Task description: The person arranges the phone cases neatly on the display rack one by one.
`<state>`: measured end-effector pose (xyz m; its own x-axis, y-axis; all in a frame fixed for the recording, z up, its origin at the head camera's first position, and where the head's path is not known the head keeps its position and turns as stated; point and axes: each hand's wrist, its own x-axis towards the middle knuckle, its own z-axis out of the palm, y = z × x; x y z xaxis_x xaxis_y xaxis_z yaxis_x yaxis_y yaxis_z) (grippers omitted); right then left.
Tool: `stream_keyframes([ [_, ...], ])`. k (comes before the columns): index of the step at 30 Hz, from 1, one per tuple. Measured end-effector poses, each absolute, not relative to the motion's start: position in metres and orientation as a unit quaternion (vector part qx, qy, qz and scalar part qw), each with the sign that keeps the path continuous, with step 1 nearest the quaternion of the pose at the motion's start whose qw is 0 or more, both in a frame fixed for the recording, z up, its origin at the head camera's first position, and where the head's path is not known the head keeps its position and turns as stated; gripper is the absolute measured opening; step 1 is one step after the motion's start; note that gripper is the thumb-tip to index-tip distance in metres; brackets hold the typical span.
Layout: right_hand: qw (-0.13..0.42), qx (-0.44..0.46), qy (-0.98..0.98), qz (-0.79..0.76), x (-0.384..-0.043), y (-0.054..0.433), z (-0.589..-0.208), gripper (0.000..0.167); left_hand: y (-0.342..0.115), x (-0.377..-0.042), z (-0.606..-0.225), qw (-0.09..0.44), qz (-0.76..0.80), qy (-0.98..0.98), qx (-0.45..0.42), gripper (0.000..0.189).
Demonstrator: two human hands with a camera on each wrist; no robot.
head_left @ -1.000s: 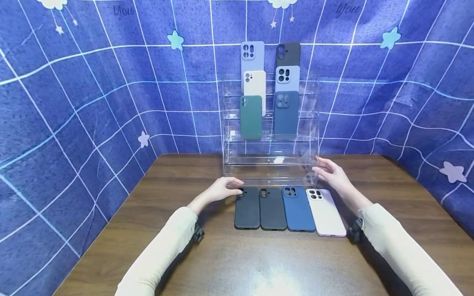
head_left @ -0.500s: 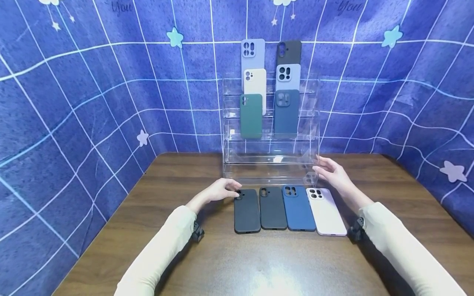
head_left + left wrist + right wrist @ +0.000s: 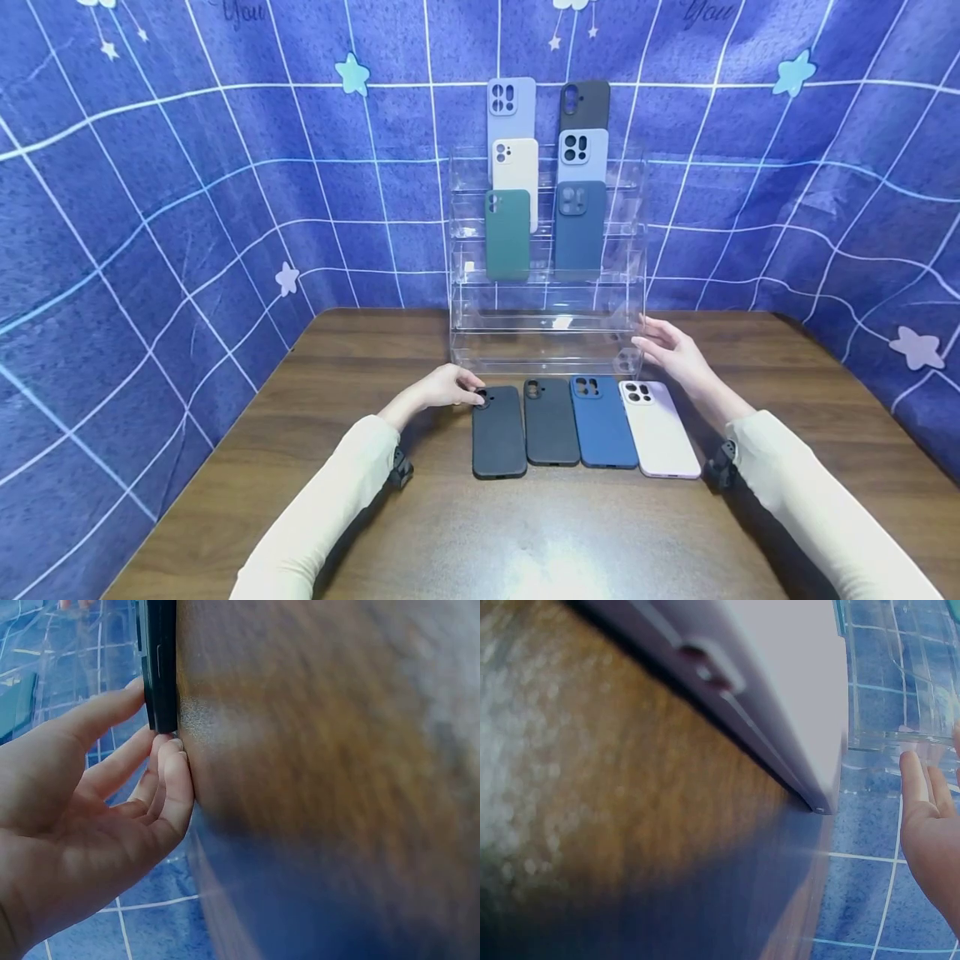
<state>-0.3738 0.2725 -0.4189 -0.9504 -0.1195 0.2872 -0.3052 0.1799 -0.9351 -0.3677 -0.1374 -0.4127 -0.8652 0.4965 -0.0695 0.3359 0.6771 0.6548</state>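
Note:
My left hand (image 3: 448, 387) holds the top left corner of a black phone case (image 3: 498, 433) lying on the table. In the left wrist view, the thumb lies on the face of the case (image 3: 159, 667) and the fingertips sit at its edge, low by the wood. My right hand (image 3: 675, 348) has its fingers at the lower right side of a clear tiered display rack (image 3: 547, 346), thumb and fingers relaxed. Right of the first case lie a second black case (image 3: 552, 425), a blue case (image 3: 604, 425) and a pale pink case (image 3: 660, 429), all camera-end away from me.
On the rack's upper tiers stand two columns of cases: lavender (image 3: 523, 117), white (image 3: 517, 171) and green (image 3: 507, 237) left; dark grey (image 3: 592, 107), light blue (image 3: 592, 167) and slate blue (image 3: 580, 242) right. A blue grid-patterned cloth (image 3: 360, 183) hangs behind the wooden table (image 3: 450, 533).
The leftmost black case has slid toward me and slightly left, with my left hand moving along at its corner. My right hand has stayed by the rack.

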Motion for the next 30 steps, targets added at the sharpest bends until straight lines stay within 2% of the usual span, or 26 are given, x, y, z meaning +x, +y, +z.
stream_keyframes([
  [15,0.085,0.142,-0.763,0.625,-0.374,0.27,-0.421,0.062,-0.134,-0.364,-0.411,0.107,0.309,0.916,0.232,0.019],
  [19,0.082,0.141,-0.767,0.621,-0.373,0.27,-0.421,0.062,-0.139,-0.365,-0.412,0.092,0.333,0.91,0.23,0.021],
  [25,0.083,0.143,-0.769,0.618,-0.371,0.271,-0.419,0.061,-0.144,-0.368,-0.417,0.109,0.436,0.869,0.208,0.028],
  [30,0.084,0.146,-0.766,0.621,-0.371,0.272,-0.42,0.062,-0.146,-0.37,-0.419,0.101,0.496,0.838,0.201,0.038],
])
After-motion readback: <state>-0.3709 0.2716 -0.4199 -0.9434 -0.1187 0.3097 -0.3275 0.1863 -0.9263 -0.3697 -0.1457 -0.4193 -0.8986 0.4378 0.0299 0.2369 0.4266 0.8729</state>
